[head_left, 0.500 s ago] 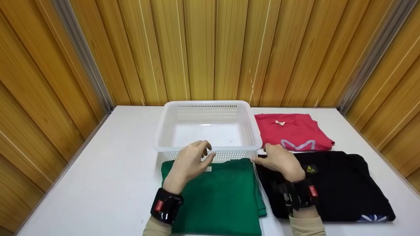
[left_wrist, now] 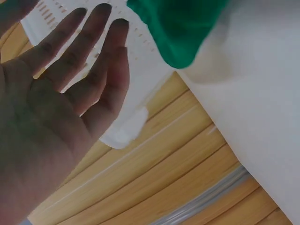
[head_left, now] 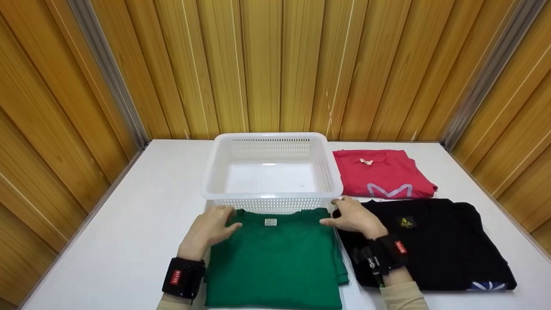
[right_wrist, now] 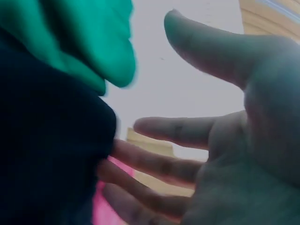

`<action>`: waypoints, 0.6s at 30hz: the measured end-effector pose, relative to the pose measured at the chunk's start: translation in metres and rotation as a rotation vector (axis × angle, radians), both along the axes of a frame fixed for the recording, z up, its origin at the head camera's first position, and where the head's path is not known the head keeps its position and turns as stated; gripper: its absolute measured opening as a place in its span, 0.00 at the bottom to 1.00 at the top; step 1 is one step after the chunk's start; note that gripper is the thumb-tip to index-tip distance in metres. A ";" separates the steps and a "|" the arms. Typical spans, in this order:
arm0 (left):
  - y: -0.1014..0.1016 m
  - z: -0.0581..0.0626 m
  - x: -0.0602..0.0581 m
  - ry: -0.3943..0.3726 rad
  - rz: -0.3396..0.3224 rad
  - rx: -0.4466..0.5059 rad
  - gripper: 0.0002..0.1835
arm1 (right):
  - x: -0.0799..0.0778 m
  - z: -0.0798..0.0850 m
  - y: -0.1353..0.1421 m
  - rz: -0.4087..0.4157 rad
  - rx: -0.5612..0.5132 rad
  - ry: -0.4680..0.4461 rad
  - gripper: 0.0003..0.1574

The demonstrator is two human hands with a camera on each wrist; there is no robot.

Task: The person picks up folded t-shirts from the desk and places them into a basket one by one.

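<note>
Green fabric fills the space between the left grip [head_left: 208, 228] and the right grip [head_left: 355, 217]; both are released, fingers loosely bent, holding nothing. They hover about the upper corners of the folded green shirt [head_left: 275, 262], flat on the bench [head_left: 129, 241]. Just beyond its collar stands a white basket [head_left: 271, 196]; to the right lie a black shirt [head_left: 447, 245], close beside the green one, and a red shirt [head_left: 357, 174] farther back.

To lift this fold well, I'd say, slip fingers under every layer, thumbs on top, and raise both corners together, minding that the black edge isn't caught too.

From the head view, the left fingers seem to meet the corner; the left wrist view shows a gap. The right wrist view bares fingertips by dark cloth; I can't tell whether they touch.
</note>
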State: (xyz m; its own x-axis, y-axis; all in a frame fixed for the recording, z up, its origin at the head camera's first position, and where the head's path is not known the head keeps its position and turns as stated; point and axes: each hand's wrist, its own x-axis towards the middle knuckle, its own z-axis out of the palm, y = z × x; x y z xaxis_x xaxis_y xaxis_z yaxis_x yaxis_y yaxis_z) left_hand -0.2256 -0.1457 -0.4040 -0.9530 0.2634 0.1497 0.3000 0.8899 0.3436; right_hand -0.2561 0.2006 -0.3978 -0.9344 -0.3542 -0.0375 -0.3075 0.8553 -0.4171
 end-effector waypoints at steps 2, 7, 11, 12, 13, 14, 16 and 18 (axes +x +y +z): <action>-0.009 -0.004 -0.003 -0.038 0.051 -0.027 0.18 | -0.001 -0.006 -0.005 -0.014 0.034 0.003 0.44; -0.025 -0.014 -0.012 -0.077 0.135 -0.045 0.23 | -0.003 -0.018 -0.013 -0.045 0.075 0.029 0.45; -0.032 -0.022 -0.019 -0.127 0.138 0.009 0.26 | -0.005 -0.024 -0.017 -0.078 0.080 0.029 0.45; -0.033 -0.024 -0.020 -0.141 0.133 0.028 0.26 | -0.005 -0.025 -0.018 -0.086 0.079 0.025 0.45; -0.033 -0.025 -0.022 -0.150 0.126 0.048 0.26 | -0.005 -0.026 -0.019 -0.094 0.078 0.023 0.45; -0.033 -0.026 -0.023 -0.157 0.117 0.068 0.25 | -0.006 -0.027 -0.019 -0.101 0.076 0.023 0.45; -0.033 -0.028 -0.024 -0.173 0.101 0.102 0.25 | -0.007 -0.027 -0.021 -0.110 0.069 0.024 0.43; -0.033 -0.029 -0.025 -0.186 0.086 0.130 0.24 | -0.008 -0.028 -0.022 -0.122 0.061 0.025 0.42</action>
State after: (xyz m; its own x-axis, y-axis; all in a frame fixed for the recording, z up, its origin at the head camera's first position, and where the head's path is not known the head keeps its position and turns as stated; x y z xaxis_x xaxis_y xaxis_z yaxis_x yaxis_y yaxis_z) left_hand -0.2507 -0.1783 -0.4328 -0.9855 0.1699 -0.0032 0.1456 0.8541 0.4994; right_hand -0.2639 0.1782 -0.4257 -0.9713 -0.2356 -0.0322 -0.2091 0.9106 -0.3566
